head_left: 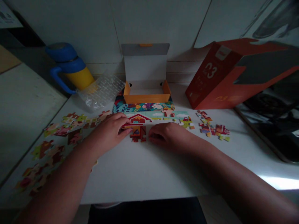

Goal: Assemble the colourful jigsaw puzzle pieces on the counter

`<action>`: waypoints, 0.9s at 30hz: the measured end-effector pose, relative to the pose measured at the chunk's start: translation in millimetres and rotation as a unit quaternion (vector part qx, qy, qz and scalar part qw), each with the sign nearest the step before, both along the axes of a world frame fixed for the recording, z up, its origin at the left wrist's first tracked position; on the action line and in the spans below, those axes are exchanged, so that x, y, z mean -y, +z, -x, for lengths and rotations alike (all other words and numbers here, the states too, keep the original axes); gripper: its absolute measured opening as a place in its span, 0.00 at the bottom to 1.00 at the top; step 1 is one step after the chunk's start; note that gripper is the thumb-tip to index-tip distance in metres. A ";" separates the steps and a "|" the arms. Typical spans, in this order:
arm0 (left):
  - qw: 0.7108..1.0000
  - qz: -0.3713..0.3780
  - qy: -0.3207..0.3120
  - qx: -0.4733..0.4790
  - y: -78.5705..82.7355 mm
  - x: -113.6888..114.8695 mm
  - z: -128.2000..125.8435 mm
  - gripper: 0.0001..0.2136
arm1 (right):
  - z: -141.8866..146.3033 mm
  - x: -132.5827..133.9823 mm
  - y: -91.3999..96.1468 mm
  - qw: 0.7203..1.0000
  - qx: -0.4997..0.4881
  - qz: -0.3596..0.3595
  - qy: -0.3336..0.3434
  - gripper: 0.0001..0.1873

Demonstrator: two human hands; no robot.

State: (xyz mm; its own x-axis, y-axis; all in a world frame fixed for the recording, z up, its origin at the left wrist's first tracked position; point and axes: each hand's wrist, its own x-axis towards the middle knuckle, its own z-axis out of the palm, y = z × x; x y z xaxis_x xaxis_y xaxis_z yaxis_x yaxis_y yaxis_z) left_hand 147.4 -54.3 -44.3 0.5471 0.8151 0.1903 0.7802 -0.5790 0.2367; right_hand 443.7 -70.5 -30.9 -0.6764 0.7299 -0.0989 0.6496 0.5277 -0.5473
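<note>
A partly joined jigsaw puzzle (158, 117) with a farm scene lies flat on the white table (140, 174). My left hand (112, 130) rests at its left side, thumb and fingers apart, the tips touching the red barn part (137, 119). Below the barn roof, a puzzle piece (139, 135) with dark red and orange parts lies between my hands. Just right of that piece is my right hand (170, 135), its fingers curled together and low on the table. What these fingers hold, if anything, is hidden.
Several loose pieces (74, 137) spread along the left; a few more (213, 129) lie right. Behind stands an opened orange box (147, 99) on a colourful sheet (119, 107). A plastic bag (100, 93), blue-yellow flask (79, 76), big red box (210, 77) and black stove (268, 124) surround the area.
</note>
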 end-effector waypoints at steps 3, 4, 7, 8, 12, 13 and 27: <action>1.000 0.001 0.003 -0.006 -0.6 -1.5 2.2 0.12 | -0.7 -0.6 0.2 1.000 -0.001 0.000 0.003 0.09; 1.000 0.004 0.005 -0.005 -0.5 -1.9 2.6 0.12 | -1.0 -0.9 0.1 1.000 -0.001 0.000 0.000 0.09; 1.000 0.018 0.014 0.001 0.1 -2.7 2.5 0.12 | -2.0 -1.8 0.0 1.000 -0.004 0.000 -0.008 0.09; 1.000 0.019 0.015 0.002 0.4 -2.9 2.2 0.12 | -2.2 -2.0 0.0 1.000 -0.005 0.000 -0.009 0.10; 1.000 0.001 0.010 -0.003 0.2 -3.4 1.1 0.12 | -2.3 -2.4 -0.6 1.000 -0.007 -0.003 -0.010 0.11; 1.000 -0.004 0.010 -0.005 -0.3 -3.7 1.0 0.11 | -2.3 -2.5 -1.0 1.000 -0.006 -0.004 -0.011 0.11; 0.998 0.022 0.060 0.014 2.0 -4.0 -0.6 0.11 | -2.4 -2.6 -0.1 1.000 -0.003 0.001 -0.013 0.09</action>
